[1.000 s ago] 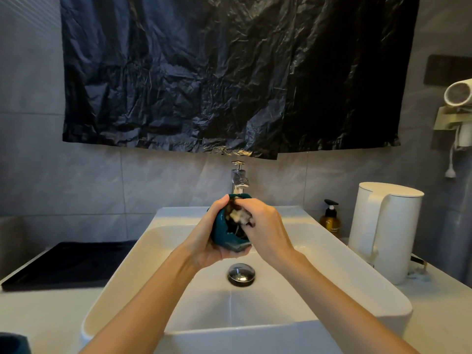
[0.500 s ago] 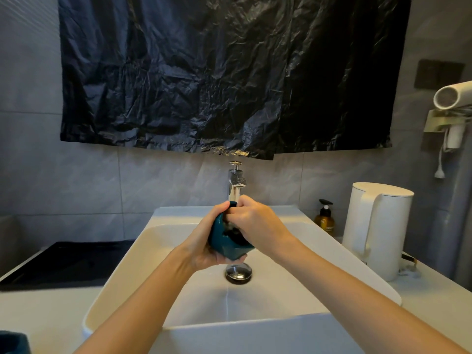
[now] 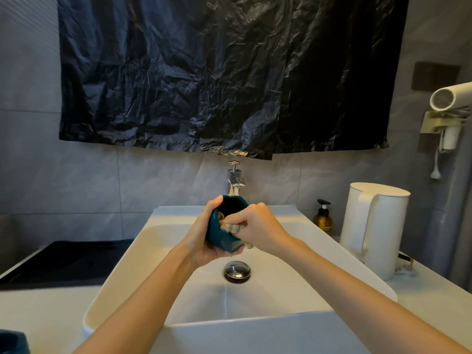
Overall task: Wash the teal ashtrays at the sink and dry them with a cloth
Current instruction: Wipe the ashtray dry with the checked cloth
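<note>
Over the white sink [image 3: 293,325], just below the chrome faucet [image 3: 235,178], my left hand [image 3: 204,241] grips a teal ashtray [image 3: 222,238] tilted on its side, its dark hollow facing me. My right hand [image 3: 260,228] pinches a small pale cloth [image 3: 233,228] and presses it against the ashtray's lower rim. The cloth is mostly hidden by my fingers. A second teal object [image 3: 12,343] pokes in at the bottom left corner of the counter.
A white kettle [image 3: 373,233] stands on the counter right of the sink, with an amber pump bottle [image 3: 323,218] behind it. A black tray [image 3: 63,261] lies on the left. The chrome drain [image 3: 237,269] sits below my hands. A hair dryer [image 3: 449,98] hangs on the right wall.
My right hand has slid the cloth from inside the ashtray's hollow down to its lower rim. The ashtray has turned so its opening shows more.
</note>
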